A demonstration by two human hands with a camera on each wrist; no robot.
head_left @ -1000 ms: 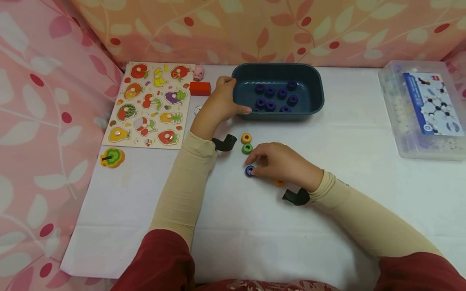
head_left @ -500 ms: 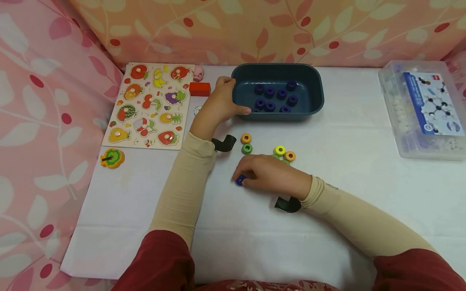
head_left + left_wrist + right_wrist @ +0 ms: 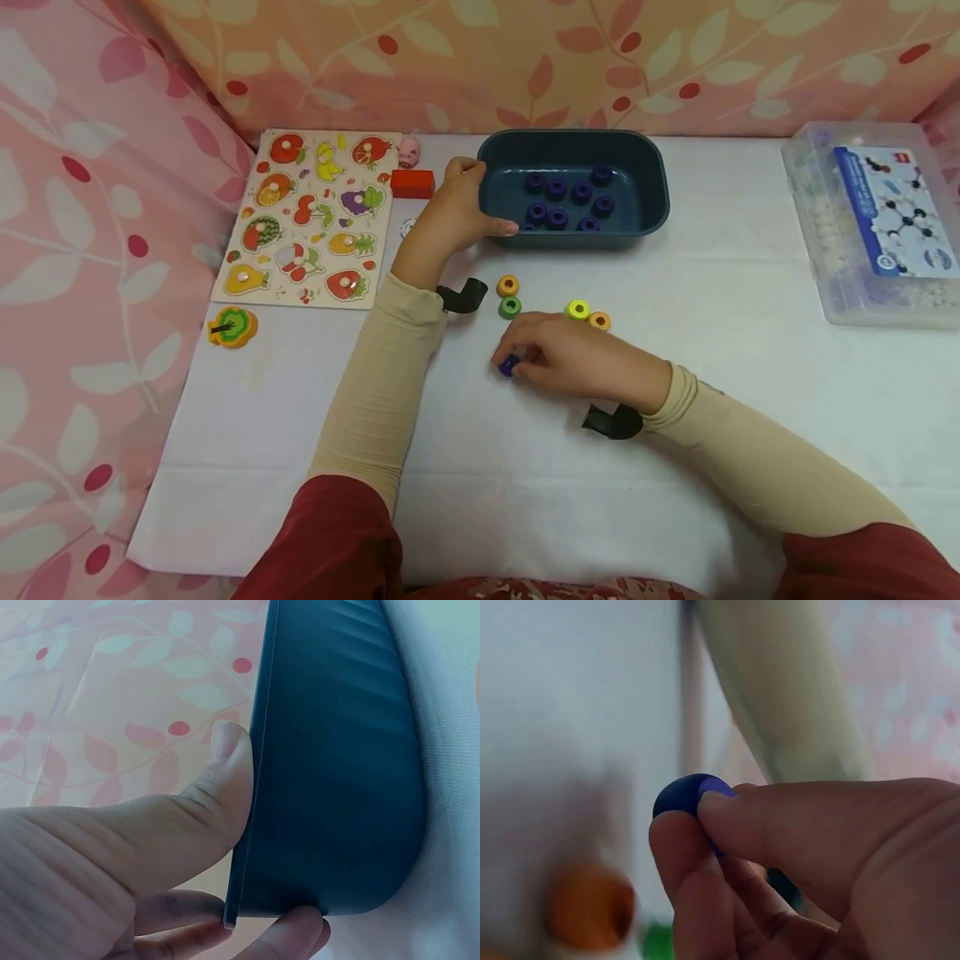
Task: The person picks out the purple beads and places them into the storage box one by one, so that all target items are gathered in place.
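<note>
My left hand (image 3: 454, 210) grips the near left corner of a dark teal plastic tub (image 3: 573, 242). In the left wrist view the thumb (image 3: 225, 772) lies along the tub's rim and other fingers reach round its end wall. Several dark blue bead rings (image 3: 556, 218) lie on the tub floor. Between thumb and fingertips my right hand (image 3: 573, 354) pinches one blue bead ring (image 3: 509, 365), which the right wrist view shows partly covered by the fingers. Close behind that hand lie a green bead ring (image 3: 510, 307) and an orange one (image 3: 507, 286).
A yellow bead ring (image 3: 577, 310) and a light orange one (image 3: 600, 321) lie by the right wrist. Left stands a fruit peg puzzle (image 3: 307, 217), with a red block (image 3: 412, 183) and a wooden tree piece (image 3: 232, 327) near it. A clear plastic case (image 3: 873, 225) lies far right.
The right hand, with the blue bead ring, has moved toward me and left, then slightly back right, lifting the ring. The left hand and tub have stayed put.
</note>
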